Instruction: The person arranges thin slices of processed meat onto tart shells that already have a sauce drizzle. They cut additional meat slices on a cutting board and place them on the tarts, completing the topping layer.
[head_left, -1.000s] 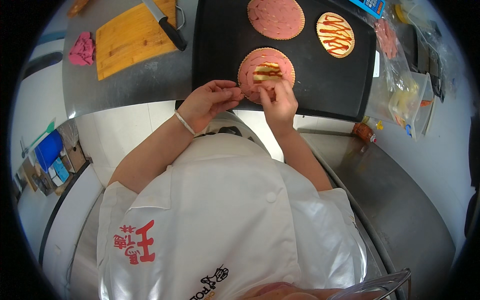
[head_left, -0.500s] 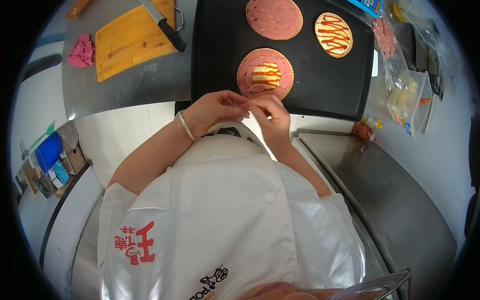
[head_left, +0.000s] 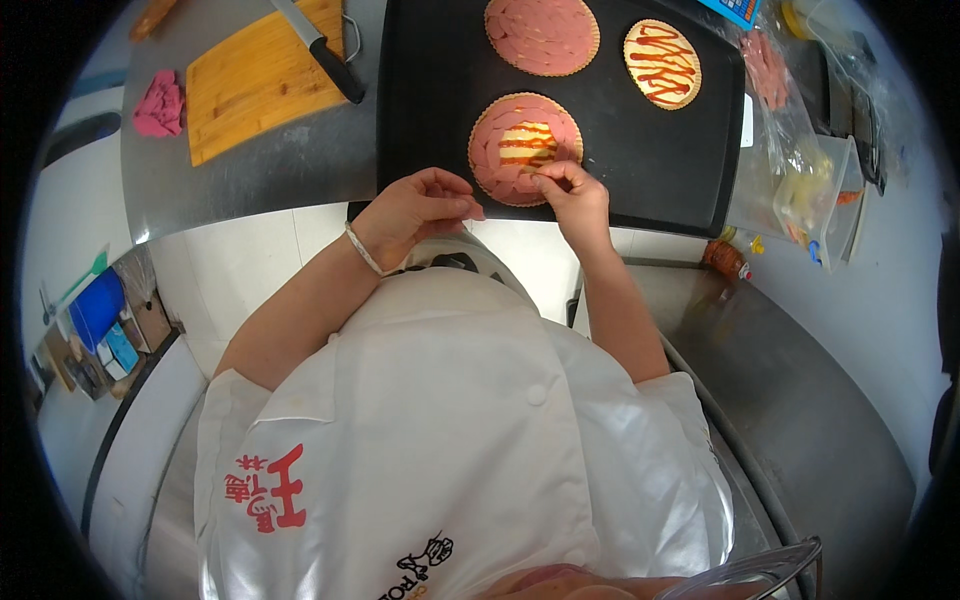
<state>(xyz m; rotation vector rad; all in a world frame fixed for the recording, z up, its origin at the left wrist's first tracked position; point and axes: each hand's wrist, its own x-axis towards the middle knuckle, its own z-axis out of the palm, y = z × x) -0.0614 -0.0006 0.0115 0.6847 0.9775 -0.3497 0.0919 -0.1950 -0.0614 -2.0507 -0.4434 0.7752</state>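
A round pizza base (head_left: 490, 165) lies near the front edge of the black tray (head_left: 640, 185). Overlapping pink ham slices ring it, and red sauce zigzags across its pale bare middle. My right hand (head_left: 582, 205) pinches a ham slice, mostly hidden by the fingertips, against the pizza's lower right part. Off the tray's front edge, my left hand (head_left: 415, 215) is closed round more ham (head_left: 476, 212), a bit of which sticks out past the fingers. Behind is a second pizza (head_left: 543, 35) covered in ham; to the right sits a smaller base (head_left: 663, 65) with sauce only.
Left of the tray, a black-handled knife (head_left: 335, 68) rests on a wooden cutting board (head_left: 255, 95). Beside it is a crumpled pink cloth (head_left: 160, 104). At right are a plastic bag of pink meat (head_left: 765, 75), a clear container (head_left: 838, 200) and a reddish-brown bottle (head_left: 727, 260).
My hands, together in front of the tray before, have parted. The right one has moved up and right onto the near pizza; the left has stayed low, still holding ham.
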